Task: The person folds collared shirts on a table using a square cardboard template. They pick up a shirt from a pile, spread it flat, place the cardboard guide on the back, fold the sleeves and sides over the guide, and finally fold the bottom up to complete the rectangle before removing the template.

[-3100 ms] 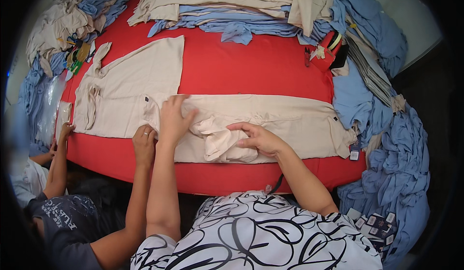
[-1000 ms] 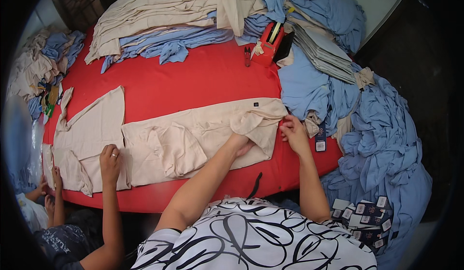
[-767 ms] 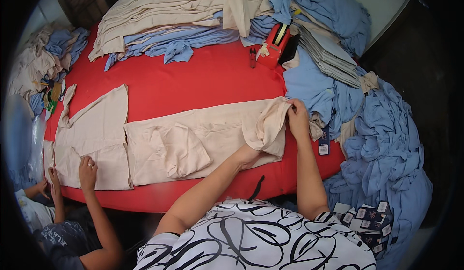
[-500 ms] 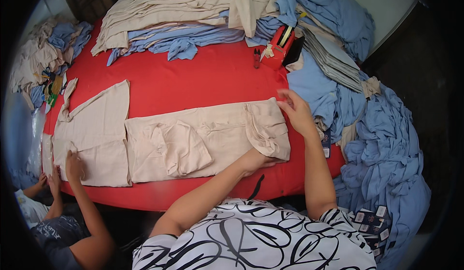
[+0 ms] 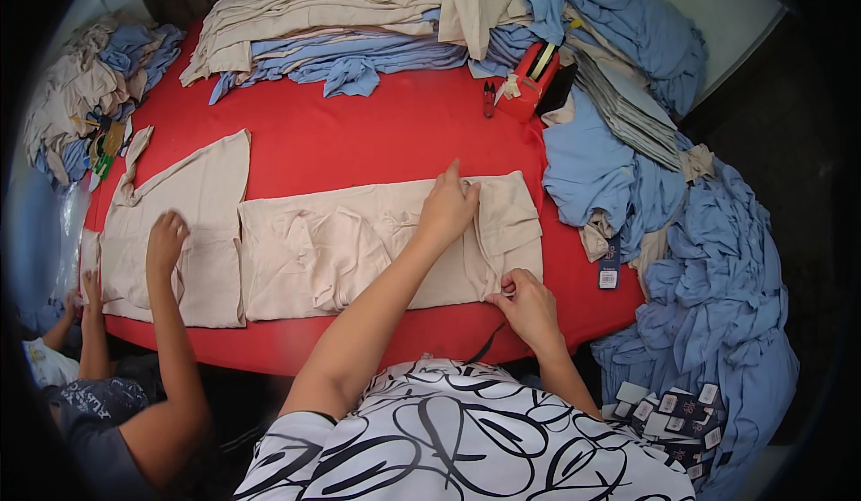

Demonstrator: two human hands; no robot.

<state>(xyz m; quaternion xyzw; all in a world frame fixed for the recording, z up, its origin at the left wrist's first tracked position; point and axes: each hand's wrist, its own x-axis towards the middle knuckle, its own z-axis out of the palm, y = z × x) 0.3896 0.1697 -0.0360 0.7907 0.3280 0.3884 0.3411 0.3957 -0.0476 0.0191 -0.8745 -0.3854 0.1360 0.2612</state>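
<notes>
A beige cloth garment (image 5: pixel 404 232) lies in a long folded strip on the red-covered table in front of me, with crumpled fabric along its middle. My left hand (image 5: pixel 448 209) rests on its far edge, fingers stretched out and the thumb apart, beside a fold near the right end. At the near end of that fold, my right hand (image 5: pixel 531 311) pinches the cloth edge between thumb and fingers. Left of this strip lies another beige garment (image 5: pixel 202 205); a co-worker's hand (image 5: pixel 167 239) is over it.
Stacked beige garments (image 5: pixel 323 8) lie at the back, with blue ones (image 5: pixel 395 57) beneath. A red tape dispenser (image 5: pixel 529 88) and small snips (image 5: pixel 489 99) stand before them. Blue garments (image 5: pixel 717 268) heap along the right, near tags (image 5: pixel 686 407). A co-worker's arm (image 5: pixel 175 322) reaches in at left.
My left hand has come out from the near edge and moved to the far edge. My right hand has dropped from the far corner to the near edge. The bunched cloth lies flatter.
</notes>
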